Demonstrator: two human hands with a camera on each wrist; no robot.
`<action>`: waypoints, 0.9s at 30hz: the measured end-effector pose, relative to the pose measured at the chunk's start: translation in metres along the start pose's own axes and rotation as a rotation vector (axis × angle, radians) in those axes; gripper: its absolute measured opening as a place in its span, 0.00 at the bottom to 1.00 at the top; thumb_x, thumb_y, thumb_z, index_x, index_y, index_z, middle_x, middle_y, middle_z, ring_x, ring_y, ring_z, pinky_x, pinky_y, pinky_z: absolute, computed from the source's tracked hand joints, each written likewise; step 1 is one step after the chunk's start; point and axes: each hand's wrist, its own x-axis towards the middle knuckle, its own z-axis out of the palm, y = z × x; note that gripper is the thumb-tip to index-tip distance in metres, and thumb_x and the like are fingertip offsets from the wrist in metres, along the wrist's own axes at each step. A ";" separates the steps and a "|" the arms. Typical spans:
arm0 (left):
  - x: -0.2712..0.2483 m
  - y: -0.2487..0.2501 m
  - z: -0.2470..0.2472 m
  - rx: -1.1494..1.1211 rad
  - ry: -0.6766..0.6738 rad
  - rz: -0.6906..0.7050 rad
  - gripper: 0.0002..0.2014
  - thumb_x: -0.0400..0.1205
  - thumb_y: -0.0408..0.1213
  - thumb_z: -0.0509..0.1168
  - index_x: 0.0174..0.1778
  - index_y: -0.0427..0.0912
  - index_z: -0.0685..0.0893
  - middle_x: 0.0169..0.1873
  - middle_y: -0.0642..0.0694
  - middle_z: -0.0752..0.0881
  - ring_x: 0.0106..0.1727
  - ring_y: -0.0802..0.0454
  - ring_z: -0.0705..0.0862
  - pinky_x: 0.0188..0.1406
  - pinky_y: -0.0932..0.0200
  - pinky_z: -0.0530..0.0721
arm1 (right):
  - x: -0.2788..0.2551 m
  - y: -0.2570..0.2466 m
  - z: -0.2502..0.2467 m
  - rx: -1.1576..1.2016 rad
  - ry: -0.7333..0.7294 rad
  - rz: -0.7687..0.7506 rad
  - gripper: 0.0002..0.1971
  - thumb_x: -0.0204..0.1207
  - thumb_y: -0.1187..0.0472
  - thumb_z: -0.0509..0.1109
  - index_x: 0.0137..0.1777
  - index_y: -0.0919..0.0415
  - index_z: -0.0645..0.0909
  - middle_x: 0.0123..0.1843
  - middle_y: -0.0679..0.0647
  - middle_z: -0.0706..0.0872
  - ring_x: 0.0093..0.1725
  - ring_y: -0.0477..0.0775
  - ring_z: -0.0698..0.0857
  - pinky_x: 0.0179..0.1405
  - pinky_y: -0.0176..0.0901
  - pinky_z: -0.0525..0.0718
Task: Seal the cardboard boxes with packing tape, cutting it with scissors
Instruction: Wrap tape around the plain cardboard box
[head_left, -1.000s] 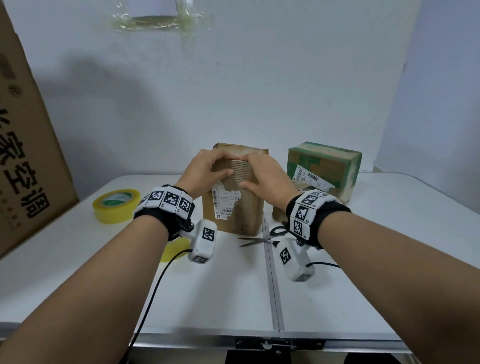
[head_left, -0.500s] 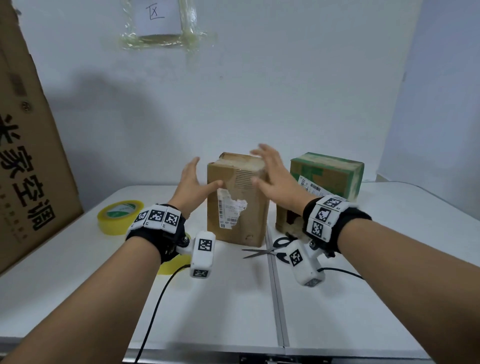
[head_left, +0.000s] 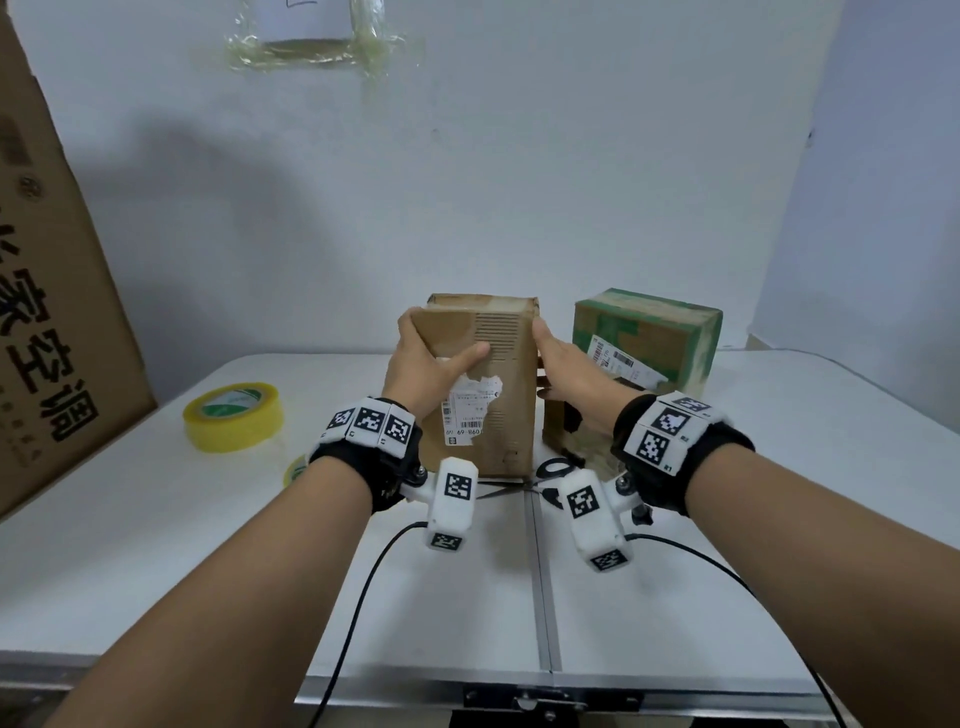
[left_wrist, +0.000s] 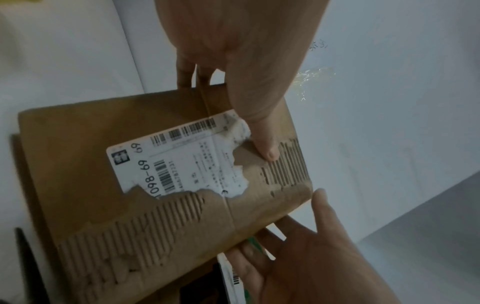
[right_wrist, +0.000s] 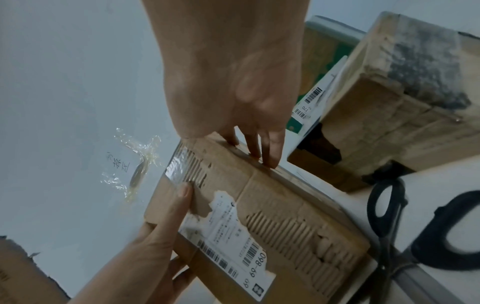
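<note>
Holding the brown box (head_left: 511, 400) again: left hand (head_left: 426, 364), right hand (head_left: 571, 369).

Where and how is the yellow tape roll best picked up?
Probably from above, with the left hand, which is nearer: the yellow tape roll lies flat on the table, core opening up, so a thumb in the core and fingers on the outer wall can pinch the ring.
</note>
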 end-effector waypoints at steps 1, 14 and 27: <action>0.000 0.000 -0.001 0.013 -0.008 0.014 0.42 0.71 0.57 0.76 0.75 0.53 0.60 0.60 0.53 0.83 0.59 0.54 0.82 0.62 0.52 0.82 | -0.003 -0.002 -0.001 -0.008 -0.027 -0.011 0.40 0.77 0.26 0.44 0.78 0.52 0.72 0.73 0.54 0.80 0.69 0.57 0.80 0.71 0.58 0.78; 0.001 0.030 -0.026 0.403 0.005 -0.130 0.45 0.79 0.70 0.53 0.84 0.50 0.44 0.70 0.36 0.79 0.67 0.36 0.79 0.66 0.40 0.79 | -0.004 -0.015 0.000 -0.128 -0.040 -0.150 0.27 0.83 0.45 0.61 0.81 0.49 0.64 0.67 0.53 0.84 0.62 0.55 0.85 0.64 0.56 0.83; -0.036 0.007 -0.028 0.175 -0.231 -0.174 0.25 0.87 0.38 0.60 0.80 0.49 0.63 0.73 0.46 0.72 0.65 0.48 0.76 0.49 0.63 0.81 | -0.003 0.024 0.018 0.026 -0.087 0.064 0.33 0.80 0.55 0.68 0.83 0.56 0.61 0.72 0.57 0.79 0.67 0.58 0.82 0.71 0.56 0.78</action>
